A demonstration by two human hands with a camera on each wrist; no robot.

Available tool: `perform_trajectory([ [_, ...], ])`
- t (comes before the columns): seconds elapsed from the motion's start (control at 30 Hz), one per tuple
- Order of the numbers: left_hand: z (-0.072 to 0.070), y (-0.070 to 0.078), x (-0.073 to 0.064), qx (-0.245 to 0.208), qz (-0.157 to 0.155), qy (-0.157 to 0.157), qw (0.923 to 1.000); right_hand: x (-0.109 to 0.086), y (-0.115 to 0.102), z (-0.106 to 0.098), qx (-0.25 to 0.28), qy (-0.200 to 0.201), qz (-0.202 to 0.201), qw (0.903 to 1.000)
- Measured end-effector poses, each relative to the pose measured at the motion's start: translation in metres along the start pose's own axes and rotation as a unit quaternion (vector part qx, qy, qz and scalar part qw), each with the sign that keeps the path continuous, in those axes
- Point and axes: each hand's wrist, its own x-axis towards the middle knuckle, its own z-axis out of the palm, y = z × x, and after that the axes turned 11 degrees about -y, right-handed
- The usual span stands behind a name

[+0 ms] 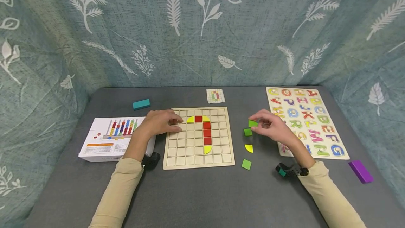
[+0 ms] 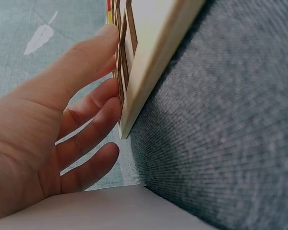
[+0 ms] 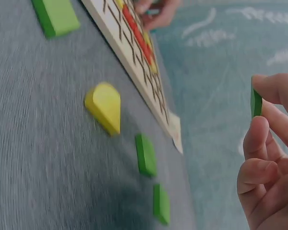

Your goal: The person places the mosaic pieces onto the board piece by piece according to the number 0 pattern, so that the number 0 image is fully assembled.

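Note:
My right hand (image 1: 273,126) pinches a green square tile (image 3: 256,97) between thumb and fingertips, raised above the table. Below it lie a green tile (image 1: 248,132) and, in the right wrist view, a second green tile (image 3: 162,203). Nearer the front are a yellow quarter-circle tile (image 1: 249,148) and another green tile (image 1: 246,164). My left hand (image 1: 159,122) rests its loosely bent fingertips on the left edge of a wooden grid board (image 1: 177,152). On the board, red squares (image 1: 207,133) stand in a column, with one red square (image 1: 198,119) above left and yellow quarter-circles (image 1: 207,149) at the ends and corner.
A small pattern card (image 1: 215,96) lies behind the board. An abacus box (image 1: 101,154) sits under the left forearm, with a teal block (image 1: 141,104) behind it. On the right are an alphabet puzzle board (image 1: 292,103) and a purple block (image 1: 361,171).

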Motion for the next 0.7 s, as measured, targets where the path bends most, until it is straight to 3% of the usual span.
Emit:
perform_trajectory([
  [0.23,0.000,0.001,-0.001,-0.001,0.000,0.003,1.0000,0.012,-0.015,0.022,-0.021,-0.034,-0.012,0.9991],
  [0.43,0.002,0.002,0.000,-0.002,0.000,-0.001,1.0000,0.022,-0.017,0.044,-0.023,-0.071,-0.052,0.9959],
  [0.7,-0.001,0.001,0.000,-0.001,0.003,0.000,1.0000,0.043,-0.032,0.071,-0.045,-0.074,-0.098,0.9914],
])
